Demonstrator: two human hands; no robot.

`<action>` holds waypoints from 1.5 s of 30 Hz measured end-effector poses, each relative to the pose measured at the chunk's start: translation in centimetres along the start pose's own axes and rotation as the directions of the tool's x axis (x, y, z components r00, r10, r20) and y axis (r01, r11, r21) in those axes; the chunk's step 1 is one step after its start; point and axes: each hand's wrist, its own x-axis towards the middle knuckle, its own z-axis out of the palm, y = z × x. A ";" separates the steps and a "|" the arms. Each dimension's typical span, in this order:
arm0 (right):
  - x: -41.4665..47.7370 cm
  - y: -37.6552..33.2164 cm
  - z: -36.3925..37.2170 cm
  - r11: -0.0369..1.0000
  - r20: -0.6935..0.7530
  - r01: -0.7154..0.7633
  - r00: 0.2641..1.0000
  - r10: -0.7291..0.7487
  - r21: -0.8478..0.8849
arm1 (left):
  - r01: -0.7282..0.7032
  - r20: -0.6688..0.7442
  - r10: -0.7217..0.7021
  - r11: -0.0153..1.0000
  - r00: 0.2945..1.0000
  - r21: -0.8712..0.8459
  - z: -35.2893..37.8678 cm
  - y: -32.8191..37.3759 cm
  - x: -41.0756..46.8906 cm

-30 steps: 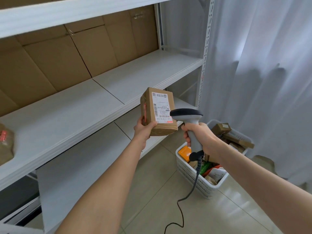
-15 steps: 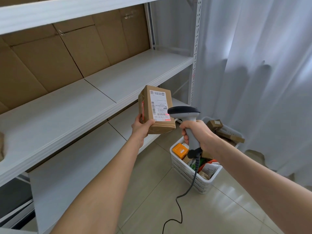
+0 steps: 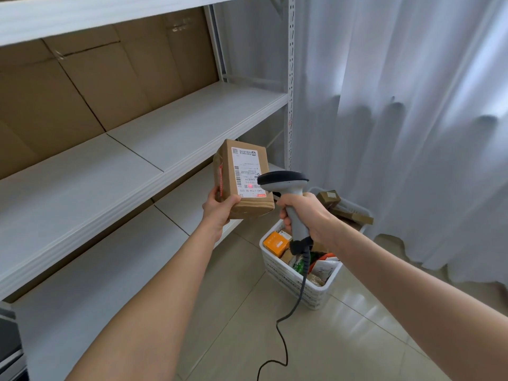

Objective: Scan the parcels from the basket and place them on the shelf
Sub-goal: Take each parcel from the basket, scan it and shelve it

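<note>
Both arms reach forward, left hand (image 3: 220, 209) and right hand (image 3: 305, 215) each apparently clenched, gripping.

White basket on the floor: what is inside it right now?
The basket holds an orange box, brown cardboard parcels and colourful packets. The right hand and scanner cover its middle; lower layers are hidden.

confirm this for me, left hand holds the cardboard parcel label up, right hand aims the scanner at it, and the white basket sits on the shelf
Not quite: the head view shows the white basket on the tiled floor, not on the shelf. The left hand does hold the cardboard parcel; the right hand aims the scanner.
</note>
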 end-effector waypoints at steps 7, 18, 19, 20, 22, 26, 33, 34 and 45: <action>0.1 0.1 -0.9 1.000 -0.017 0.016 1.000 -0.017 -0.018 | -0.012 0.014 0.011 1.000 1.000 0.022 0.9 0.2 0.1; 0.4 -0.1 -1.2 0.999 -0.036 0.025 0.999 -0.026 -0.024 | -0.003 0.028 0.002 0.999 1.000 0.031 1.1 0.8 0.2; 0.4 -0.1 -1.3 0.999 -0.036 0.022 0.999 -0.023 -0.026 | -0.005 0.028 0.004 0.999 1.000 0.034 1.1 0.8 0.2; 0.4 -0.2 -1.3 1.000 -0.035 0.018 0.999 -0.018 -0.023 | -0.006 0.032 0.005 0.999 0.999 0.037 1.1 0.9 0.3; 0.4 -0.2 -1.3 1.000 -0.032 0.010 0.999 -0.010 -0.014 | -0.001 0.035 -0.001 0.999 0.999 0.040 1.2 1.0 0.3; 0.4 -0.2 -1.4 1.000 -0.023 0.008 1.000 -0.009 -0.019 | -0.003 0.032 0.001 0.999 0.999 0.042 1.3 1.2 0.4; 0.7 -0.3 -1.3 1.000 -0.031 0.018 0.999 -0.018 -0.004 | 0.003 0.031 -0.004 0.999 1.000 0.043 1.3 1.3 0.4; 0.7 -0.2 -1.3 1.000 -0.032 0.021 0.999 -0.021 0.001 | 0.004 0.031 -0.005 0.999 1.000 0.043 1.3 1.3 0.3; 1.0 0.2 -1.6 0.998 -0.005 0.039 0.999 -0.039 0.044 | 0.001 0.048 -0.003 0.999 0.999 0.041 0.8 1.4 0.2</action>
